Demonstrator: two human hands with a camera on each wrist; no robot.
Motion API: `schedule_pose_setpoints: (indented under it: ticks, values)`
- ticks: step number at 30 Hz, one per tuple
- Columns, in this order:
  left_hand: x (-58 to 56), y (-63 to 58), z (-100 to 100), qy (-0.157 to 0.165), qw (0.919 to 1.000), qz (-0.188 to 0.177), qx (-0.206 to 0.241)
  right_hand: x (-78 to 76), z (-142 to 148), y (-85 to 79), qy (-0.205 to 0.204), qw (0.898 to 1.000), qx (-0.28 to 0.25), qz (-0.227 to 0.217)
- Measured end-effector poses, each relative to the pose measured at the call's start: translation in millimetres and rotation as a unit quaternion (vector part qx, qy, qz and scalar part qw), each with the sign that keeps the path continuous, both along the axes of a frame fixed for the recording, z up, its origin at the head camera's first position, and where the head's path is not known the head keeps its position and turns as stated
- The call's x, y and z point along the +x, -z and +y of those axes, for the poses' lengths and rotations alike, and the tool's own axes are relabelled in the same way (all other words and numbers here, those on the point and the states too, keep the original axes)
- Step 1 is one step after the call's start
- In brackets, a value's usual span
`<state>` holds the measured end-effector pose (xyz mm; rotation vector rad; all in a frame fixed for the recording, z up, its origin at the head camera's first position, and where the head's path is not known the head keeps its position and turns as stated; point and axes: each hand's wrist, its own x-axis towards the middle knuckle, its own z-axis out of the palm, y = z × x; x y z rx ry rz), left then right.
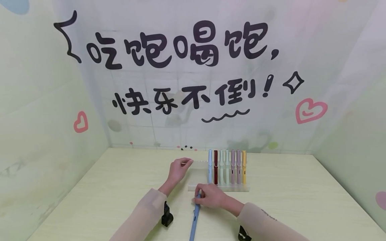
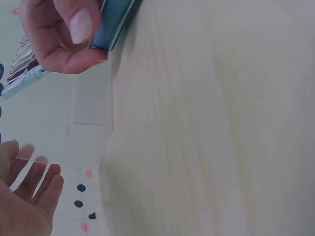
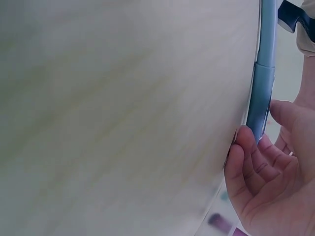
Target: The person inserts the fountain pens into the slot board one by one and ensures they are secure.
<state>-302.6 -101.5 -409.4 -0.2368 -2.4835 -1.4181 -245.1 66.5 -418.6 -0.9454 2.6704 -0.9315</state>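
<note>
My right hand (image 1: 211, 195) pinches a blue pen (image 1: 194, 219) near its upper end, in front of a clear pen rack (image 1: 193, 188). The pen's lower end runs out of the head view at the bottom. In the right wrist view the fingertips (image 3: 244, 135) lie against the pen's darker section. My left hand (image 1: 178, 169) grips the rack's upper left corner, and the left wrist view shows its clear edge between thumb and fingers. In the rack stand a light blue pen (image 1: 210, 167), a dark red pen (image 1: 215, 167), two mint pens, two purple pens and a yellow pen (image 1: 244, 167).
The rack stands on a pale wood-grain table (image 1: 280, 194). A printed backdrop (image 1: 181, 134) with dark lettering rises behind the table, and sheets enclose both sides. A black wrist camera (image 1: 167, 216) sits below the left sleeve.
</note>
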Motion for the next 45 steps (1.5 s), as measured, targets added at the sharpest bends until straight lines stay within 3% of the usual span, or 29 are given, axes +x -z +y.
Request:
schedule_pose_setpoints:
  ticks: [11,17,26,35,45]
  values:
    - [-0.2,-0.6,0,0.004,1.0000,0.003,0.005,-2.4,5,3.0,0.004,0.997,-0.061,-0.052]
    - [-0.6,-1.5,0,0.000,1.0000,-0.001,0.009,-2.9,7,-0.9,0.019,0.989,-0.102,-0.103]
    - [-0.8,-1.3,0,-0.005,0.9998,-0.012,0.014,-9.6,11,-3.8,0.012,0.981,-0.144,-0.128]
    - [-0.1,-1.2,0,-0.005,0.9999,-0.002,0.011,-12.3,16,-20.9,0.007,0.975,-0.187,-0.120]
    - [0.2,-1.0,1,-0.005,0.9999,-0.010,0.013,-22.0,22,-35.2,0.042,0.978,-0.187,-0.079]
